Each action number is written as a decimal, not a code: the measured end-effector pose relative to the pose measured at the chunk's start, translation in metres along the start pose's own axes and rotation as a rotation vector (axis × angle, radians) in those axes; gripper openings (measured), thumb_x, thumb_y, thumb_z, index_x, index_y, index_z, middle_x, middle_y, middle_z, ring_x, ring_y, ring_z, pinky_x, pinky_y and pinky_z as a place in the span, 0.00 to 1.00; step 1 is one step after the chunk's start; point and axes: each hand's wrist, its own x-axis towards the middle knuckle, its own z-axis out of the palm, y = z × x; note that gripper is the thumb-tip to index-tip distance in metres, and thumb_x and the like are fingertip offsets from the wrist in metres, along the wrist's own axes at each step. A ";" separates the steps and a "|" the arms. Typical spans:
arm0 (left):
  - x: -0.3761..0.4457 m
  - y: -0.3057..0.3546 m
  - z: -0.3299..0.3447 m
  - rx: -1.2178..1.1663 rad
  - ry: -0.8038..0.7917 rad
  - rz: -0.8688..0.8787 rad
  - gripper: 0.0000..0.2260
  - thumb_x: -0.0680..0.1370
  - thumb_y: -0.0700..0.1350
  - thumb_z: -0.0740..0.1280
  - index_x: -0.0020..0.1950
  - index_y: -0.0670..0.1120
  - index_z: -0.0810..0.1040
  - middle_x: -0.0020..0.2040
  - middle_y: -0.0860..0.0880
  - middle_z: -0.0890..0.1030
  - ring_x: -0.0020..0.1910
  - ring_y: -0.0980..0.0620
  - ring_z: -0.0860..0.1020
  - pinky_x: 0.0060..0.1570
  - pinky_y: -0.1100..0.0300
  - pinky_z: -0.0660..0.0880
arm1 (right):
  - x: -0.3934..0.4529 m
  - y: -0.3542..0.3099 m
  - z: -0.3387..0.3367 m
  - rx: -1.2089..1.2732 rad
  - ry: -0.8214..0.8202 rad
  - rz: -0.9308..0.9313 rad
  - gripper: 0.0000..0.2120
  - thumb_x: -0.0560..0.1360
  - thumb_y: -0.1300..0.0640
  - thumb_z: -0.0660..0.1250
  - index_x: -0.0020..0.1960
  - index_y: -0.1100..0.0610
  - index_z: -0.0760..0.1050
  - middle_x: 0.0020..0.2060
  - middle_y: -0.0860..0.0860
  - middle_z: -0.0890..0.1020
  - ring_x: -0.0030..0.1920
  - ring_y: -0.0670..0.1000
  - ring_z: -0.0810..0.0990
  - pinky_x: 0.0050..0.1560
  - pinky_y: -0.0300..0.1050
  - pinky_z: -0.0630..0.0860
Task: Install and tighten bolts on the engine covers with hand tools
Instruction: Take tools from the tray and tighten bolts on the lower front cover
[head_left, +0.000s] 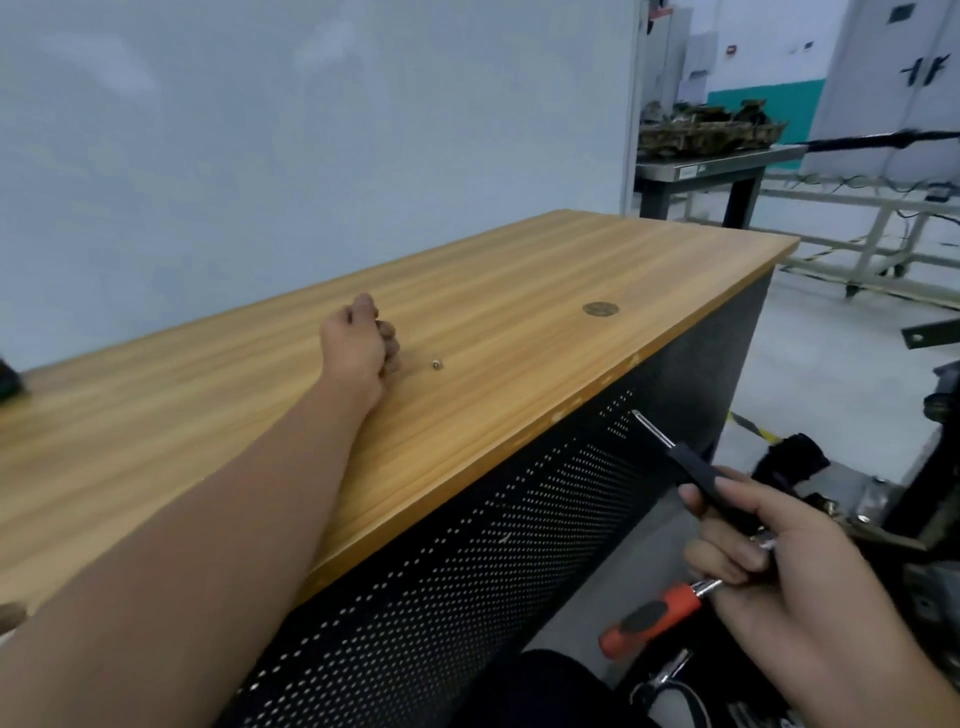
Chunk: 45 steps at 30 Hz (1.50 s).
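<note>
My left hand (361, 340) reaches out over the wooden benchtop (467, 291), its fingers curled; what they enclose is hidden. A small bolt (437, 364) lies on the wood just right of that hand, apart from it. At the lower right, my right hand (779, 561) grips two tools at once: a black-handled tool with a thin metal shaft (691, 467) pointing up-left, and an orange-and-black handled screwdriver (654, 618) pointing down-left. Part of the engine (883, 509) shows at the right edge, mostly hidden.
A round brown mark (600, 309) sits on the benchtop farther right. The bench front is a black perforated panel (467, 561). A metal table with greenish parts (711, 132) stands behind. Metal frames line the floor at right.
</note>
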 end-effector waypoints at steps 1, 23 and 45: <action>0.007 0.003 -0.009 -0.175 -0.007 -0.101 0.15 0.87 0.50 0.57 0.41 0.48 0.67 0.29 0.51 0.66 0.21 0.56 0.63 0.19 0.68 0.57 | 0.001 0.001 0.001 0.014 0.003 0.006 0.07 0.72 0.66 0.64 0.47 0.58 0.72 0.37 0.60 0.79 0.18 0.43 0.60 0.17 0.35 0.59; 0.005 -0.021 0.025 1.672 -0.431 0.426 0.16 0.84 0.60 0.57 0.55 0.49 0.75 0.51 0.48 0.79 0.47 0.47 0.77 0.48 0.49 0.78 | 0.016 -0.001 0.001 0.011 0.033 0.010 0.10 0.67 0.65 0.66 0.48 0.59 0.72 0.38 0.60 0.80 0.20 0.43 0.61 0.19 0.36 0.60; -0.297 -0.169 0.164 -0.128 -0.734 -0.948 0.10 0.85 0.44 0.62 0.45 0.44 0.74 0.36 0.46 0.83 0.18 0.60 0.59 0.16 0.69 0.55 | -0.111 -0.018 -0.118 -0.424 0.529 -0.314 0.12 0.73 0.71 0.72 0.49 0.55 0.83 0.28 0.58 0.79 0.19 0.48 0.69 0.21 0.40 0.65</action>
